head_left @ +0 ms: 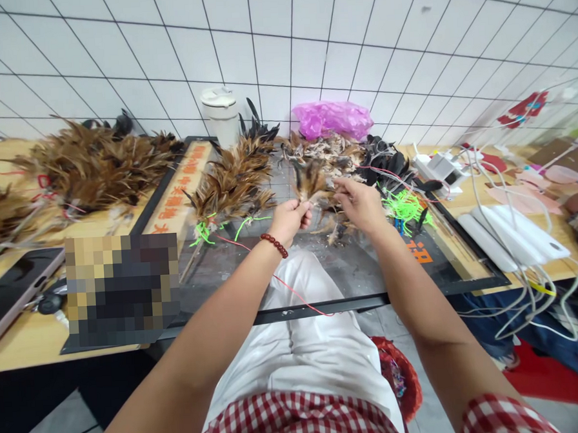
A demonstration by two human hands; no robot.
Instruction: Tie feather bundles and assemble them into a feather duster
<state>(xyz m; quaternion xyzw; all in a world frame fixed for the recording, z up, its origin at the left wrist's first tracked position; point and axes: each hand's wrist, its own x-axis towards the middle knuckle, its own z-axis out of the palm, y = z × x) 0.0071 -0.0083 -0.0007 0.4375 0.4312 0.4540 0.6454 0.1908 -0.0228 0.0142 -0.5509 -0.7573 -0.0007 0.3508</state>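
a: item one, the hands?
b: left hand (292,219), curled shut, fingertips pinched on the stem end of a small feather tuft (310,184). bead bracelet (274,245) on its wrist. right hand (360,203), just right of it, thumb and fingers closed on the same tuft from the other side. the two hands almost touch.

a: item two, the tuft itself?
b: brown, fanned upward and away, held above the middle of the dark glass work mat (350,271), clear of its surface.

a: item three, thread?
b: one red thread (293,288), running from near the left hand down over the mat's near edge. it seems to end in that hand's fingers, though the spot is too small to be sure.

a: items on the mat?
b: finished brown feather bundle (233,180), left of the hands, with green ties (202,232) at its near end. loose feather heap (329,151), far of the hands. black feathers (387,161) and neon green cords (405,207) to the right.

a: far edge?
b: white tumbler (222,116) and pink plastic bag (333,118), both against the tiled wall.

a: outlying?
b: large brown feather pile (92,165) far left; phone (16,289) near left; white power blocks with cables (513,234) right.
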